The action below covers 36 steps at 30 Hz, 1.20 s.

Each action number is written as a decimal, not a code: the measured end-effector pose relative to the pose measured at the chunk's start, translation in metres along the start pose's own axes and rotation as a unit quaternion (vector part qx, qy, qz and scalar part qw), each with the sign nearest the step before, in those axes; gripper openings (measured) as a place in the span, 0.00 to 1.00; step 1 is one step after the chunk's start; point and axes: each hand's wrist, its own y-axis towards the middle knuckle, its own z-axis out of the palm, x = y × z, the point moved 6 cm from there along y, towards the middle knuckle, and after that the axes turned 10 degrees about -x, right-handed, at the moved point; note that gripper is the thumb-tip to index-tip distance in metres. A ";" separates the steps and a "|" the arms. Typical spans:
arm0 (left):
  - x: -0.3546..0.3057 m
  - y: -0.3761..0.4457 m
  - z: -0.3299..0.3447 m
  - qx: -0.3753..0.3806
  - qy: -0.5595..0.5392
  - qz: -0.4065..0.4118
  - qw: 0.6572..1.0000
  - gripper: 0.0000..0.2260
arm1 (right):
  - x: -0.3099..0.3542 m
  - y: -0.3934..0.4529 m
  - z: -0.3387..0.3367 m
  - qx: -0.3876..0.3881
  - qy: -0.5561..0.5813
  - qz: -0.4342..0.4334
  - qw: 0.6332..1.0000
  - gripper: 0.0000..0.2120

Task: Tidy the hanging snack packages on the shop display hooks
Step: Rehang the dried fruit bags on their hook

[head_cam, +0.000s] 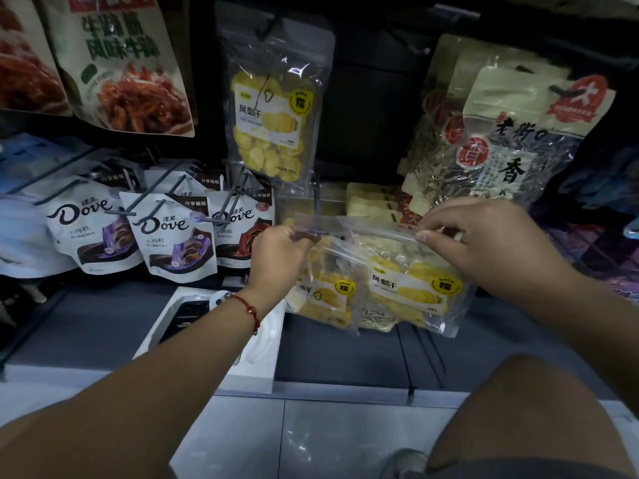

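Observation:
A clear bag of yellow dried pineapple [411, 288] hangs tilted in front of the lower hooks. My left hand [276, 257] pinches its top strip at the left end, by a dark hook [316, 205]. My right hand [484, 243] pinches the same strip at the right end. A second pineapple bag [325, 299] hangs just behind it on the left. A third pineapple bag [273, 98] hangs on an upper hook above them.
Three Dove chocolate bags [169, 236] hang on hooks to the left. Meat snack bags [128, 63] hang at upper left, sunflower seed bags [501, 140] at upper right. A white tray [193, 361] lies on the grey shelf below. My knee [529, 409] is at lower right.

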 end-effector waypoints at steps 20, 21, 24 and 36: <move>0.007 0.048 -0.002 0.143 0.035 -0.072 0.986 0.12 | -0.018 -0.001 -0.040 0.009 0.117 0.120 0.986 0.02; 0.008 0.050 -0.001 0.136 0.015 -0.075 0.988 0.09 | -0.016 -0.001 -0.039 0.015 0.127 0.119 0.985 0.02; 0.008 0.058 0.001 0.116 0.014 -0.058 0.991 0.05 | -0.013 -0.002 -0.034 0.037 0.154 0.129 0.979 0.02; 0.018 0.071 0.012 0.061 0.085 0.028 0.994 0.08 | -0.015 -0.002 0.006 0.069 0.189 0.118 0.972 0.06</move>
